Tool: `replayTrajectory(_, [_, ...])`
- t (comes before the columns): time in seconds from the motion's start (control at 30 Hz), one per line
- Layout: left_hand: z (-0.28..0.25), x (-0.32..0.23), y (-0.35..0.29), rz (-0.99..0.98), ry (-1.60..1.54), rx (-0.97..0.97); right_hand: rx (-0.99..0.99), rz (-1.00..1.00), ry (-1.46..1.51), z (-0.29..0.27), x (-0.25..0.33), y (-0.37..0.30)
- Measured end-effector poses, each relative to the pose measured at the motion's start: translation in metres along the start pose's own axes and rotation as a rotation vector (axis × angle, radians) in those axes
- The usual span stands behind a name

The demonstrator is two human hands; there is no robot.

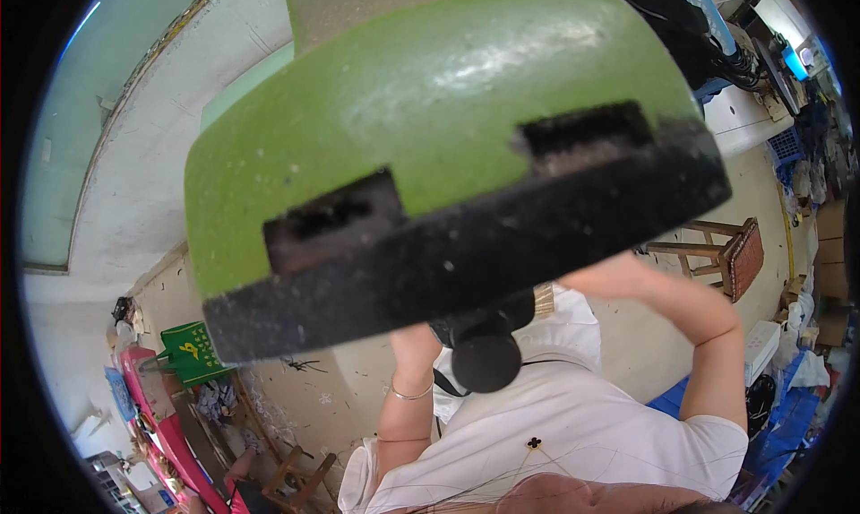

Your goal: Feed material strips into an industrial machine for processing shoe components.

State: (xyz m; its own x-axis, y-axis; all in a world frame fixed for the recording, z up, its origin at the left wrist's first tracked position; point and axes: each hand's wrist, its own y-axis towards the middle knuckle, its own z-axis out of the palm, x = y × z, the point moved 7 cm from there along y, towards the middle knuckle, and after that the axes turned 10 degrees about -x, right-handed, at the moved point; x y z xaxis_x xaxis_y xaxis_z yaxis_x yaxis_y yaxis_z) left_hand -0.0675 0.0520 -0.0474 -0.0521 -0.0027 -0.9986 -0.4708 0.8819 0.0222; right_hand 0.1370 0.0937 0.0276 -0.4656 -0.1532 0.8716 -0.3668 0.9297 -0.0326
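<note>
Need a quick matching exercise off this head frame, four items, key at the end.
1. Machine
2. Bracelet
3. Red-seated stool
4. Pendant

A. Toward the picture's right edge
B. Black, over the white shirt
C. Green, with a black lower edge
D. Around the left wrist

Pairs: 1-C, 2-D, 3-A, 4-B
</note>
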Motion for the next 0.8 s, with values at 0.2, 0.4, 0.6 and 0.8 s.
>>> replayTrajectory(0.2, [0.01, 0.015, 0.001, -0.189, -0.194, 0.04, 0.066, -0.052, -0.033, -0.04, 0.028, 0.028])
replayTrajectory(0.4, [0.008, 0.009, 0.0, -0.208, -0.119, 0.012, 0.187, 0.016, -0.098, -0.036, 0.036, 0.036])
replayTrajectory(0.6, [-0.001, -0.011, 0.007, 0.024, 0.061, 0.036, 0.275, 0.085, -0.035, -0.027, 0.046, 0.046])
replayTrajectory(0.8, [-0.014, -0.027, 0.011, 0.039, -0.192, -0.079, 0.171, -0.3, -0.132, -0.004, 0.05, 0.057])
